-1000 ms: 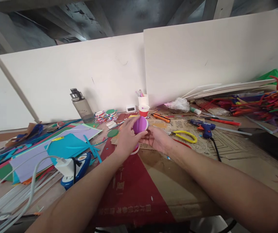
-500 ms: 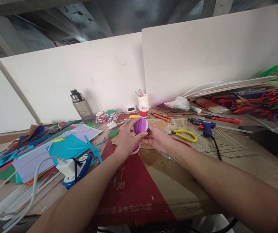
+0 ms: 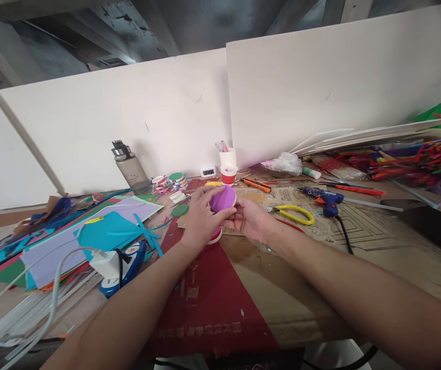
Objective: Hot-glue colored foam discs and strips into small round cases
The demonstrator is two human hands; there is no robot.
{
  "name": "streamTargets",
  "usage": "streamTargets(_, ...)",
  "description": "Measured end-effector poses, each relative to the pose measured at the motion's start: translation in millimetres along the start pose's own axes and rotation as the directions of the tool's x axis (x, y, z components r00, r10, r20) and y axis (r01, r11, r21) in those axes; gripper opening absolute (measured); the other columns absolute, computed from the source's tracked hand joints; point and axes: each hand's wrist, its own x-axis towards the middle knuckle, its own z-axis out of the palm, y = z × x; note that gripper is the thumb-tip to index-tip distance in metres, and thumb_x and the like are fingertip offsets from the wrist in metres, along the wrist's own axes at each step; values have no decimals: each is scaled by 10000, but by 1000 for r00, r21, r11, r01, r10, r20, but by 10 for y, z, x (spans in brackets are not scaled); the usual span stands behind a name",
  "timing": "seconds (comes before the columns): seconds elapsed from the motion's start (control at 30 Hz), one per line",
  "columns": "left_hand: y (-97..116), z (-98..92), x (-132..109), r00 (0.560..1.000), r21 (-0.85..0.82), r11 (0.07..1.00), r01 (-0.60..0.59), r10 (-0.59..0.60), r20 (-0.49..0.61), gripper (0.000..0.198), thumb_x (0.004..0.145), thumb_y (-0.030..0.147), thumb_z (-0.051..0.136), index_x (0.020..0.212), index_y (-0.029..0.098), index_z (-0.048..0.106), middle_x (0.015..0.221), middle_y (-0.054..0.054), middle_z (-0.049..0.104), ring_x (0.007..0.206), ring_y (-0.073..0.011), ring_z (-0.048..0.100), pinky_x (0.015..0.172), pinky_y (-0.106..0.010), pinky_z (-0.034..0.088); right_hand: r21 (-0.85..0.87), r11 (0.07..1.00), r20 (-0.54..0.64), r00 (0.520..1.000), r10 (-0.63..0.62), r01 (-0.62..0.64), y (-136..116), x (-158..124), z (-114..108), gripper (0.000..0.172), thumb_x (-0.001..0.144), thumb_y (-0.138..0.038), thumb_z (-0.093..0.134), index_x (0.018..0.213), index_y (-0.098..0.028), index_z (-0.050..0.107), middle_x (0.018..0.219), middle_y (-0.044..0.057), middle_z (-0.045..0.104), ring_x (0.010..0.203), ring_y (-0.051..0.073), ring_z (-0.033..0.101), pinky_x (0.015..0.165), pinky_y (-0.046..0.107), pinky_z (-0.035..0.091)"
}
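Observation:
A round piece with a purple face and a white rim [image 3: 223, 199], perhaps a small paper cup with a paper disc on it, is held up over the table. My left hand [image 3: 201, 216] wraps round its left side, thumb along the lower edge. From the right, my right hand [image 3: 251, 218] grips the opposite edge, its fingers partly hidden behind the piece. Just under my hands, a second purple-topped piece with a red and white rim [image 3: 216, 237] is partly covered. A green disc [image 3: 180, 210] lies left of my left hand.
Behind my hands stand a red and white paper cup [image 3: 228, 176] and a small clock [image 3: 208, 171]. Yellow-handled pliers [image 3: 295, 215], an orange cutter [image 3: 257, 184] and a blue glue gun [image 3: 328, 201] lie rightward. Leftward are coloured sheets [image 3: 58, 252], a power strip [image 3: 124, 272] and a bottle [image 3: 130, 167].
The purple-faced piece has tilted slightly, so its face shows rounder and more evenly lit. Both hands keep their hold, and the view has shifted very little.

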Motion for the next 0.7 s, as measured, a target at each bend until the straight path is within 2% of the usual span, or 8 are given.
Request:
streamTargets(0.1,-16,-2,11,998,-51,999,-15,12,-61,431,761,381,752,1170,258,692,1206,-84,612,1156,-256,544,960,-390,445,-15,1000,-15,1000,19,-20,-5,-23,14,241,857,-40,372,812,-130,591,632,50,676,577,130,659,677,295,609)
streamTargets(0.17,-51,16,17,999,-81,997,2,-6,-49,392,743,368,767,1116,257,721,1173,-79,640,1132,-257,557,965,-389,435,-34,999,-17,1000,16,-17,2,-30,12,244,848,-34,371,810,-139,588,621,38,672,570,123,650,691,298,612)
streamTargets(0.23,-91,40,22,997,-137,988,75,-74,8,331,720,356,786,1031,247,753,1095,-68,679,1063,-247,582,952,-377,431,-61,998,-24,1000,8,-10,10,-30,2,231,835,-38,385,819,-146,589,620,32,672,575,122,650,690,303,614)
streamTargets(0.3,-115,56,29,981,-286,939,191,-189,35,304,759,392,751,1019,235,754,1062,-58,700,996,-223,598,899,-344,445,-92,996,-31,999,16,-19,13,-28,-9,210,816,-43,410,852,-137,594,649,51,686,601,134,668,681,304,615)
streamTargets(0.37,-108,59,43,950,-506,812,291,-308,52,331,809,467,688,1017,214,743,1034,-52,710,931,-196,609,814,-304,462,-118,993,-34,999,20,-24,12,-30,-16,211,795,-41,425,890,-116,597,693,84,702,637,153,690,678,306,615)
streamTargets(0.47,-49,54,73,897,-763,531,368,-420,141,401,829,551,638,982,188,713,979,-47,717,862,-168,627,737,-266,475,-173,985,-5,1000,-31,29,21,-35,-28,227,784,-44,427,914,-111,600,745,99,714,653,158,692,658,297,611)
streamTargets(0.57,12,53,99,819,-839,300,454,-511,261,444,852,577,599,1011,171,680,944,-58,727,828,-159,652,732,-260,499,-261,959,11,994,-108,107,44,-17,-54,233,793,-72,425,917,-136,613,771,82,712,636,153,671,631,303,602)
streamTargets(0.7,19,56,107,721,-845,137,518,-601,344,460,889,597,525,989,171,667,832,-48,727,669,-127,635,604,-229,489,-378,901,-40,968,-247,214,55,47,-106,244,773,-119,458,922,-180,641,920,75,716,707,165,666,656,318,587)
